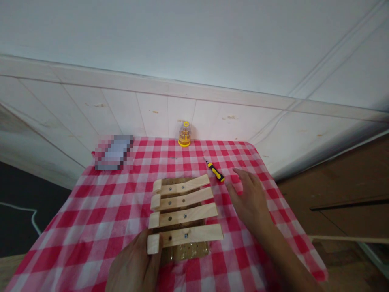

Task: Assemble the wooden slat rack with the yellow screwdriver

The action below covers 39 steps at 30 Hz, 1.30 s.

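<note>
Screws (185, 216) sit in four wooden strips (202, 211); lower-centre hole (169, 238) seems unfilled; left hand (133, 259) clasps the lowest, right hand (251, 205) spread, empty.

And at the back, in the middle, the bit case (184, 136) stands on the cloth (75, 227), just before the wall (152, 115)! Over to its left, by the far corner, lies a flat device (115, 153) (blurred out, so only its place can be called). Coming forward to centre, four bars (200, 234) lie one behind another across a slab (188, 251), with the left hand (135, 259) at the nearest one's left end. Behind their right ends, there's the screwdriver (216, 172), and just to its right, the right hand (251, 202) over the cloth!
</note>
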Tool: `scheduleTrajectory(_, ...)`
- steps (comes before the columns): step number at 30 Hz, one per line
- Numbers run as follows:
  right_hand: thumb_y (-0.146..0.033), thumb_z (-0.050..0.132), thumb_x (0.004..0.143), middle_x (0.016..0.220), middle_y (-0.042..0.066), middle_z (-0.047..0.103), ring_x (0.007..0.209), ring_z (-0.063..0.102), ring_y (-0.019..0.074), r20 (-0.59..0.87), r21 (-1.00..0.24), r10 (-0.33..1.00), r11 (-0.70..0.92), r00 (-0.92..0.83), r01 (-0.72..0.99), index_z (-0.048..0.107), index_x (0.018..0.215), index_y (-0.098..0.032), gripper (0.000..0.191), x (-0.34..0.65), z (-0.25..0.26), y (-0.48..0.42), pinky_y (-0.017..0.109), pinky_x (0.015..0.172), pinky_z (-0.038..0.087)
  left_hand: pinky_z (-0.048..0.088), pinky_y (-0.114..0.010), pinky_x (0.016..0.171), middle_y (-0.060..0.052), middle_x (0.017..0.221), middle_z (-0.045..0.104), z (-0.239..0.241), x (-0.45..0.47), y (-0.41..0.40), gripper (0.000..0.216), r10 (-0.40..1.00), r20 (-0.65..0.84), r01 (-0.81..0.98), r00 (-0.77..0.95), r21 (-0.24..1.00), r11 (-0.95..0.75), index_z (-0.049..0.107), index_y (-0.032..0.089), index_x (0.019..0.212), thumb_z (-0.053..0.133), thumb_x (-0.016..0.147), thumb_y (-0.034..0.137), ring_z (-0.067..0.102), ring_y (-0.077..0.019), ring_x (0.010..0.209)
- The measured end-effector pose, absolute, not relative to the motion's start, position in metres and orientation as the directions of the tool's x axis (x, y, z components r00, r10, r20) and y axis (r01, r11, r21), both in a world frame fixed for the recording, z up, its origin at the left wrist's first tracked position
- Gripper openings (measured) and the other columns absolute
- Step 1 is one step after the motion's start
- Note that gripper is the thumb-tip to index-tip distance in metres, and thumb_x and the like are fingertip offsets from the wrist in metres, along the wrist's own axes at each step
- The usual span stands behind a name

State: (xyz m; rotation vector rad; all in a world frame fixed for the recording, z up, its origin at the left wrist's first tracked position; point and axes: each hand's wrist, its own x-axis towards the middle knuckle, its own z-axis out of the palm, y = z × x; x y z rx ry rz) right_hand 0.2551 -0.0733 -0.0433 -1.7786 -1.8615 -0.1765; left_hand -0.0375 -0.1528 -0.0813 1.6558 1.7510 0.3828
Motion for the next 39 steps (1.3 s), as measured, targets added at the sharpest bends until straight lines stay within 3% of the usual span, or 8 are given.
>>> scheduleTrajectory(2, -0.031, 0.059, 0.099, 0.126, 0.020, 0.068, 0.118, 0.063, 0.0343, 0.284, -0.246, 0.959, 0.060, 0.013, 0.967, 0.062, 0.129, -0.012, 0.036, 0.265, -0.056, -0.051, 0.051, 0.100, 0.052, 0.063, -0.039, 0.082, -0.011, 0.107, 0.083, -0.081, -0.037, -0.153, 0.047, 0.960, -0.277, 0.761, 0.046, 0.632, 0.146, 0.072, 0.022, 0.106, 0.033, 0.103, 0.048, 0.079, -0.0302, 0.100)
scheduleTrajectory(9, -0.021, 0.061, 0.096, 0.096, 0.015, 0.073, 0.089, 0.069, 0.0273, 0.126, -0.209, 0.992, 0.050, -0.024, 0.977, 0.073, 0.101, -0.014, 0.015, 0.254, -0.067, -0.016, 0.037, 0.080, 0.053, 0.061, -0.042, 0.085, -0.011, 0.107, 0.083, -0.074, -0.031, -0.152, 0.050, 0.956, -0.291, 0.744, 0.032, 0.646, 0.172, 0.071, 0.022, 0.109, 0.029, 0.103, 0.047, 0.078, -0.0306, 0.100)
scheduleTrajectory(13, -0.018, 0.058, 0.096, 0.090, 0.015, 0.073, 0.086, 0.070, 0.0276, 0.162, -0.244, 0.987, 0.033, 0.007, 0.969, 0.073, 0.094, -0.013, 0.015, 0.254, -0.063, -0.018, 0.036, 0.077, 0.052, 0.060, -0.046, 0.087, -0.013, 0.111, 0.082, -0.072, -0.028, -0.151, 0.051, 0.963, -0.270, 0.740, -0.015, 0.645, 0.192, 0.071, 0.021, 0.109, 0.027, 0.103, 0.047, 0.078, -0.0325, 0.101)
scheduleTrajectory(18, -0.026, 0.060, 0.095, 0.100, 0.011, 0.074, 0.089, 0.070, 0.0250, 0.317, -0.351, 0.945, 0.039, 0.079, 0.936, 0.071, 0.108, -0.016, 0.020, 0.253, -0.034, -0.053, 0.036, 0.078, 0.055, 0.060, -0.042, 0.082, -0.013, 0.108, 0.082, -0.070, -0.026, -0.151, 0.049, 0.965, -0.263, 0.759, -0.020, 0.624, 0.185, 0.072, 0.020, 0.108, 0.030, 0.102, 0.045, 0.078, -0.0322, 0.100)
scheduleTrajectory(22, -0.035, 0.072, 0.087, 0.082, 0.002, 0.073, 0.070, 0.068, 0.0188, 0.426, -0.720, 0.882, 0.197, 0.200, 0.665, 0.072, 0.095, -0.022, 0.015, 0.238, 0.002, -0.097, 0.030, 0.062, 0.056, 0.058, -0.044, 0.084, -0.015, 0.109, 0.082, -0.062, -0.023, -0.151, 0.053, 0.967, -0.250, 0.758, -0.050, 0.621, 0.200, 0.072, 0.018, 0.110, 0.028, 0.103, 0.046, 0.078, -0.0333, 0.100)
scheduleTrajectory(25, -0.032, 0.077, 0.085, 0.082, 0.001, 0.074, 0.070, 0.071, 0.0183, 0.380, -0.862, 0.891, 0.244, 0.247, 0.445, 0.074, 0.094, -0.023, 0.013, 0.225, 0.020, -0.124, 0.029, 0.062, 0.061, 0.057, -0.043, 0.085, -0.016, 0.108, 0.082, -0.057, -0.022, -0.151, 0.051, 0.961, -0.272, 0.751, -0.046, 0.625, 0.213, 0.071, 0.017, 0.111, 0.030, 0.101, 0.046, 0.078, -0.0335, 0.099)
scheduleTrajectory(34, -0.030, 0.081, 0.084, 0.092, 0.002, 0.074, 0.081, 0.074, 0.0189, 0.428, -0.889, 0.841, 0.325, 0.331, 0.323, 0.077, 0.099, -0.025, 0.016, 0.215, 0.033, -0.171, 0.027, 0.071, 0.066, 0.050, -0.038, 0.069, -0.014, 0.089, 0.079, -0.037, -0.026, -0.152, 0.046, 0.935, -0.354, 0.769, -0.029, 0.590, 0.247, 0.062, 0.018, 0.095, 0.037, 0.098, 0.057, 0.076, -0.0329, 0.084)
scheduleTrajectory(39, -0.033, 0.080, 0.087, 0.092, 0.004, 0.078, 0.076, 0.077, 0.0207, 0.422, -0.885, 0.844, 0.305, 0.330, 0.353, 0.077, 0.104, -0.024, 0.020, 0.209, 0.032, -0.186, 0.032, 0.071, 0.068, 0.047, -0.033, 0.060, -0.005, 0.072, 0.075, -0.050, -0.026, -0.186, 0.040, 0.980, -0.183, 0.833, -0.083, 0.526, 0.169, 0.061, 0.023, 0.082, 0.042, 0.099, 0.054, 0.074, -0.0268, 0.068)
